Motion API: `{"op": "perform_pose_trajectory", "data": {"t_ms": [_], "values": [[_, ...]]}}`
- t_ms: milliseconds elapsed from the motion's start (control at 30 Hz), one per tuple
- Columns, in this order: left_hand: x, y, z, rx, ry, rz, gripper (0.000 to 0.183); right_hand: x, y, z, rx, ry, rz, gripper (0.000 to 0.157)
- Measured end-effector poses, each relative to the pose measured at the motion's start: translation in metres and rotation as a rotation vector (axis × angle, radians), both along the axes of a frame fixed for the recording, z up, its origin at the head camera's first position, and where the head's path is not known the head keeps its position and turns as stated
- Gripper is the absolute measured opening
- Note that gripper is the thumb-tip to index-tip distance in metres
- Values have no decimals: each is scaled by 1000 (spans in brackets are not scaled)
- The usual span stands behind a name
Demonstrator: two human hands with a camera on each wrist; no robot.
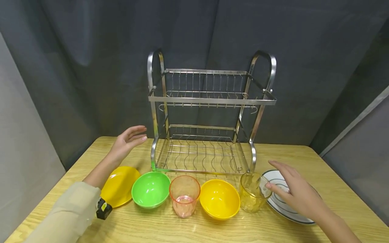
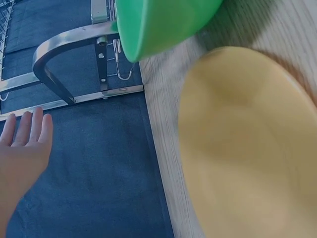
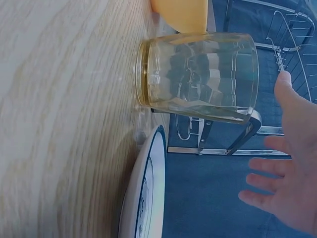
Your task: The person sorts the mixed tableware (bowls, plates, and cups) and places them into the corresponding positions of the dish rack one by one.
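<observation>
My left hand (image 1: 128,141) is held in the air left of the metal dish rack (image 1: 212,101), fingers relaxed and holding nothing. Below its forearm lies a yellow plate (image 1: 121,187), with a green bowl (image 1: 151,190) to the right of it. My right hand (image 1: 296,192) hovers over the white plate (image 1: 281,202), thumb and fingers spread. Just left of that hand stands a clear yellow cup (image 1: 253,192); in the right wrist view a gap shows between the hand and the cup (image 3: 200,77). A pink clear cup (image 1: 184,197) and a yellow bowl (image 1: 219,199) stand mid-row.
The two-tier rack stands behind the row of dishes on the wooden table (image 1: 127,227). Dark curtain (image 1: 91,84) hangs behind the table's back edge. Light grey panels (image 1: 21,135) flank the table at both sides. A black wrist device (image 1: 104,209) sits at the left cuff.
</observation>
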State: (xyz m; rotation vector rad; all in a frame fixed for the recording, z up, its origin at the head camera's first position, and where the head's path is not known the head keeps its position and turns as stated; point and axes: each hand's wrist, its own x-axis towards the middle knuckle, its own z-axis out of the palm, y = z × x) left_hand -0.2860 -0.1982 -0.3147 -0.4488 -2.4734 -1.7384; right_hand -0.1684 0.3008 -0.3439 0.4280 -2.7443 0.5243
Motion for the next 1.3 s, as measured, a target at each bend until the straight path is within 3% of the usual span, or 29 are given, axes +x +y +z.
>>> {"op": "perform_pose_trajectory", "data": {"t_ms": [400, 667, 933, 1133, 1300], "values": [[-6, 14, 12, 71, -13, -11, 56, 5, -5, -1, -51, -32, 17, 63], [-13, 23, 16, 83, -17, -16, 53, 7, -9, -7, -40, 14, 60, 64], [-18, 31, 16, 130, 0, 42, 48, 9, -13, -13, -80, -3, 96, 66], [-24, 32, 18, 160, -19, 47, 48, 9, -13, -16, -118, -39, 107, 69], [-31, 30, 19, 254, -33, 14, 46, 6, -13, -23, -94, 64, 141, 75]]}}
